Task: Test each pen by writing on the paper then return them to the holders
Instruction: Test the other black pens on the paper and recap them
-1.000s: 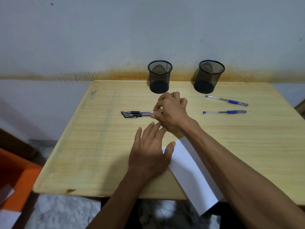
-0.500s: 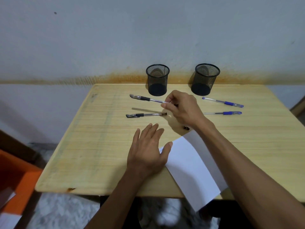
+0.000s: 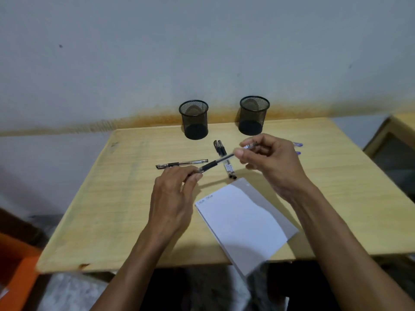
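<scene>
Both the left hand (image 3: 173, 194) and right hand (image 3: 271, 162) pinch one black pen (image 3: 215, 163) between them.

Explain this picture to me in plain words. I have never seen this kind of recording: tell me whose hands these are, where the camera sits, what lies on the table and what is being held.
There is no machine here. A person wears one wide-angle camera on the head, looking forward and down, so both arms reach in from the bottom edge.

The right hand grips the back end of a black pen, held above the table. The left hand pinches its front end, possibly to pull off the cap.

On the wooden table lie a white paper with a little writing near its top corner, one black pen lying flat and two more black pens side by side. Two blue pens peek out behind the right hand. At the back stand two mesh holders, both apparently empty.
</scene>
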Demonstrator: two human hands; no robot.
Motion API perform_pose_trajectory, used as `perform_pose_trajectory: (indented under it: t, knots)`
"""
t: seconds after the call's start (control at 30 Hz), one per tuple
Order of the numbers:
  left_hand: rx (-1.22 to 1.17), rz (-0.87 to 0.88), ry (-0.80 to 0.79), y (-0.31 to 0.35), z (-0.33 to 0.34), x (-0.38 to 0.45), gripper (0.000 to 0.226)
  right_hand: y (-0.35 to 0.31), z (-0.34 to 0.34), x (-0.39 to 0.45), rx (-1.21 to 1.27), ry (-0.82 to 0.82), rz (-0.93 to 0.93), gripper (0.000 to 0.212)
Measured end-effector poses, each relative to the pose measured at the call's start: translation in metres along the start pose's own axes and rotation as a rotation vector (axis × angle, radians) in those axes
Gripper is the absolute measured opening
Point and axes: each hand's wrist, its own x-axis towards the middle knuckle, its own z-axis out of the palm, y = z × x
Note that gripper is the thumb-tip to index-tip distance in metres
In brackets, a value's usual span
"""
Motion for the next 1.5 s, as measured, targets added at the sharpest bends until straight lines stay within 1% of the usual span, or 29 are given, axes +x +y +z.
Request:
perform_pose_trajectory:
  t: [0.07, 0.13, 0.27, 0.3, 0.4, 0.43, 0.5, 0.57, 0.63, 0.73, 0.9, 1.0, 1.03, 1.1, 1.17, 1.23, 1.33, 1.43, 1.5]
  knots:
    - [-0.056, -0.023, -0.016, 0.009, 0.001, 0.0, 0.008, 0.006, 0.017, -0.006, 0.103, 0.025, 0.076, 0.005]
    - [-0.08, -0.038, -0.036, 0.016, 0.001, 0.0, 0.009, 0.015, 0.032, -0.012, 0.137, 0.02, 0.101, 0.002]
    - [-0.062, -0.074, -0.098, 0.015, -0.005, 0.0, 0.009, 0.024, 0.042, -0.015, 0.114, -0.021, 0.078, 0.009]
    - [-0.062, -0.11, -0.11, 0.01, -0.011, 0.001, 0.01, 0.024, 0.037, -0.012, 0.118, 0.001, 0.064, 0.009]
    - [-0.03, -0.279, -0.092, -0.017, -0.036, 0.005, 0.009, 0.016, 0.0, 0.008, 0.228, 0.211, 0.052, 0.01]
    - [0.005, -0.307, -0.095, -0.027, -0.044, 0.008, 0.008, 0.012, -0.012, 0.013, 0.229, 0.24, 0.046, 0.01]
    - [0.081, -0.297, -0.123, -0.042, -0.049, 0.012, 0.009, 0.01, -0.017, 0.016, 0.165, 0.206, 0.037, 0.008]
    - [0.116, -0.27, -0.136, -0.05, -0.04, 0.016, 0.008, 0.017, -0.003, 0.012, 0.094, 0.133, 0.048, 0.007]
    - [0.14, -0.274, -0.135, -0.053, -0.027, 0.018, 0.006, 0.027, 0.014, 0.004, 0.095, 0.099, 0.088, 0.007]
    - [0.155, -0.33, -0.133, -0.064, -0.013, 0.021, 0.007, 0.044, 0.026, -0.007, 0.114, 0.142, 0.162, 0.012]
    - [0.268, -0.344, -0.17, -0.087, -0.005, 0.024, 0.01, 0.053, 0.034, -0.018, 0.123, 0.167, 0.222, 0.016]
    - [0.325, -0.319, -0.148, -0.084, -0.004, 0.019, 0.021, 0.048, 0.035, -0.019, 0.15, 0.139, 0.228, 0.02]
    - [0.303, -0.292, -0.116, -0.077, -0.004, 0.014, 0.025, 0.047, 0.035, -0.02, 0.154, 0.125, 0.225, 0.021]
    - [0.175, -0.159, -0.086, -0.061, -0.002, 0.004, 0.026, 0.046, 0.035, -0.021, 0.145, 0.1, 0.209, 0.018]
    - [0.054, -0.006, -0.177, -0.047, 0.003, -0.006, 0.023, 0.048, 0.035, -0.021, 0.116, 0.056, 0.182, 0.011]
    - [0.03, 0.109, -0.29, -0.045, 0.011, -0.015, 0.026, 0.053, 0.035, -0.021, 0.067, -0.015, 0.154, 0.016]
    - [0.067, 0.127, -0.402, -0.054, 0.022, -0.02, 0.032, 0.065, 0.035, -0.02, -0.055, -0.078, 0.143, 0.01]
    - [0.102, 0.141, -0.44, -0.063, 0.029, -0.023, 0.03, 0.074, 0.037, -0.019, -0.143, -0.079, 0.13, 0.012]
    - [0.117, 0.156, -0.435, -0.064, 0.03, -0.024, 0.03, 0.078, 0.038, -0.016, -0.169, -0.078, 0.122, 0.014]
